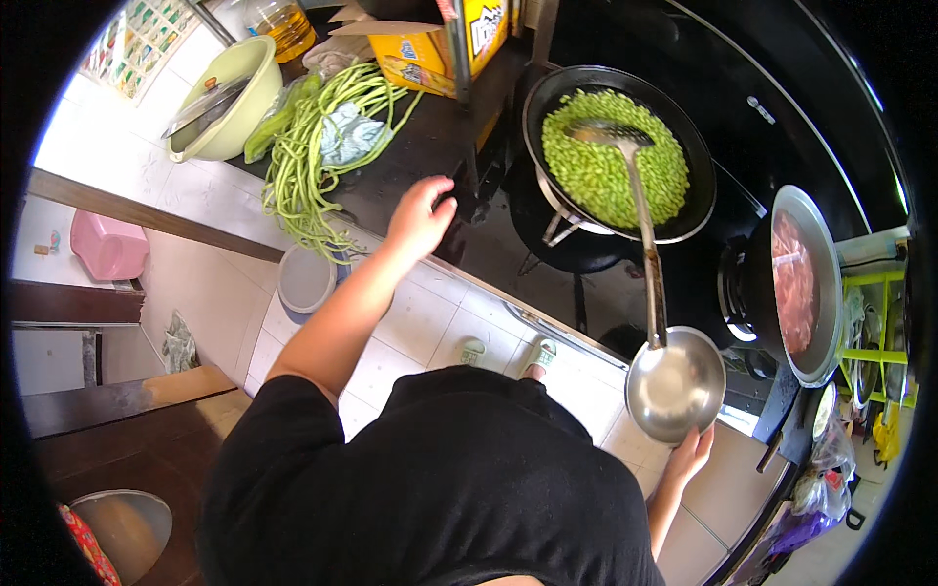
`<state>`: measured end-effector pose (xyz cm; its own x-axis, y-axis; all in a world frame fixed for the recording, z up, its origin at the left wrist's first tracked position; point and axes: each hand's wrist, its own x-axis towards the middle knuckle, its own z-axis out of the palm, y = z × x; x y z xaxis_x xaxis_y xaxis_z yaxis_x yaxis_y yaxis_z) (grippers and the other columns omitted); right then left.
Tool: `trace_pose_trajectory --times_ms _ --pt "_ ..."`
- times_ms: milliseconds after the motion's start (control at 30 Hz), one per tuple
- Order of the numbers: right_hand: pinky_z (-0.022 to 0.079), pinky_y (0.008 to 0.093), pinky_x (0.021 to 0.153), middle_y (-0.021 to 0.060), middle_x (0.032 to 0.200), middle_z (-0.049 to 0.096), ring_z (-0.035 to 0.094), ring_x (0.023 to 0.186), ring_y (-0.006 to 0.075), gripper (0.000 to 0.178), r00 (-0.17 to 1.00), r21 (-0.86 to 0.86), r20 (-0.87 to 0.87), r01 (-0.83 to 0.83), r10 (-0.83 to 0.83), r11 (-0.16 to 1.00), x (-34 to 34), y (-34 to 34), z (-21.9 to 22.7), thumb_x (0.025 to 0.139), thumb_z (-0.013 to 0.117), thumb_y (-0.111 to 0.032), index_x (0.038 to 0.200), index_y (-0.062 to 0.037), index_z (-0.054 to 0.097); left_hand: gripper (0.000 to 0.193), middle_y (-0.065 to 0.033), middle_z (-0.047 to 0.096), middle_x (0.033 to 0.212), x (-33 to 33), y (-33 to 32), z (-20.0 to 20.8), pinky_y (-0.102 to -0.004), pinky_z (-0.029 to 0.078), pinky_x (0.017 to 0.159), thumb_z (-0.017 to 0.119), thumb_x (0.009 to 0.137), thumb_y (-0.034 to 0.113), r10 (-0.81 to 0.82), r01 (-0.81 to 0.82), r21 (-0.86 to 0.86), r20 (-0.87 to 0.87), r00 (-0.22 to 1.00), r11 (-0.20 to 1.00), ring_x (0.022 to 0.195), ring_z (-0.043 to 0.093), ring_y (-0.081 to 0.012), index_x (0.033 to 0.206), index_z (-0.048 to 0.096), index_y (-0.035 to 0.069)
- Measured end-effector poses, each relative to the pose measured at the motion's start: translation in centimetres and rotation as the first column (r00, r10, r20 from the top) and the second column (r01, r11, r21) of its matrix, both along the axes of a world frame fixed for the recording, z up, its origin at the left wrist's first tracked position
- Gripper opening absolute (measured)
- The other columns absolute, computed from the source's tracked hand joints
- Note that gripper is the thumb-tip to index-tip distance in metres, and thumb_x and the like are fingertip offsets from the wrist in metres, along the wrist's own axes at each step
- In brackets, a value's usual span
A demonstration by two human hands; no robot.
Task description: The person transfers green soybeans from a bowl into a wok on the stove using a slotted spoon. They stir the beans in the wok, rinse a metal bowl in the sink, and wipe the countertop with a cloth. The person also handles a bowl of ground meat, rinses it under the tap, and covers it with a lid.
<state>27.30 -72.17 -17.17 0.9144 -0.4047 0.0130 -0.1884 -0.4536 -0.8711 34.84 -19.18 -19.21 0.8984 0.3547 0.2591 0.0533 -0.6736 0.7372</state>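
My right hand (690,453) grips the rim of a shiny metal bowl (674,386) beside the front edge of the stove. Held in the air over the counter's left part, my left hand (420,220) has nothing in it, its thumb and forefinger apart. A black wok (705,186) on the burner contains chopped green vegetable pieces (611,181). A metal spatula (637,186) rests in the wok with its blade on the greens; its long handle reaches out toward the bowl and ends at the bowl's rim.
Long green beans (308,166) lie on the counter at the left, near a pale green basin (239,117) and a yellow carton (415,63). At the right, a large metal basin (831,293) holds raw-looking pink meat. A grey lidded bucket (306,278) stands on the floor.
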Motion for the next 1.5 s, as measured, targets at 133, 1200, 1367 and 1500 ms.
trace_pose_trajectory --times_ms 133,1200,1367,1500 --pt "0.039 0.0297 0.087 0.0136 0.116 0.051 0.050 0.101 0.0208 0.041 0.994 0.267 -0.101 0.074 -0.048 0.961 -5.4 -0.3 -2.6 0.083 0.041 -0.007 0.122 0.0045 0.042 0.023 -0.0179 0.058 0.097 3.3 11.1 -1.1 -0.0382 0.044 0.081 0.054 0.075 0.009 0.126 -0.140 0.271 0.066 0.990 0.952 0.092 0.055 -0.0346 0.097 0.058 0.001" --pt "0.037 0.0261 0.086 0.0110 0.110 0.053 0.049 0.099 0.0173 0.038 0.992 0.295 -0.121 0.056 -0.020 0.954 -7.1 3.9 -2.1 0.083 0.043 -0.005 0.120 0.0054 0.043 0.039 -0.0093 0.058 0.094 4.2 14.3 10.5 -0.0259 0.044 0.074 0.063 0.079 0.018 0.279 0.018 -0.492 0.523 0.805 0.870 0.083 0.054 -0.0127 0.106 0.047 -0.004" --pt "0.037 0.0261 0.086 0.0113 0.111 0.052 0.049 0.099 0.0171 0.039 0.980 0.270 -0.197 0.093 -0.040 0.958 -6.8 3.8 -2.3 0.083 0.042 -0.004 0.120 0.0052 0.042 0.044 -0.0132 0.056 0.101 2.8 8.8 5.1 -0.0269 0.044 0.077 0.064 0.079 0.018 0.224 -0.018 -0.562 0.301 0.927 0.827 0.088 0.054 -0.0146 0.110 0.043 -0.005" --pt "0.037 0.0264 0.086 0.0110 0.113 0.051 0.049 0.100 0.0172 0.039 0.974 0.286 -0.223 0.114 -0.049 0.951 -7.1 3.8 -3.0 0.083 0.042 -0.003 0.121 0.0048 0.041 0.073 -0.0269 0.030 0.132 1.8 6.5 -4.7 -0.0417 0.028 0.099 0.060 0.077 0.043 -0.014 0.019 0.205 -0.027 1.000 0.979 0.123 0.032 -0.0355 0.131 0.031 0.003"
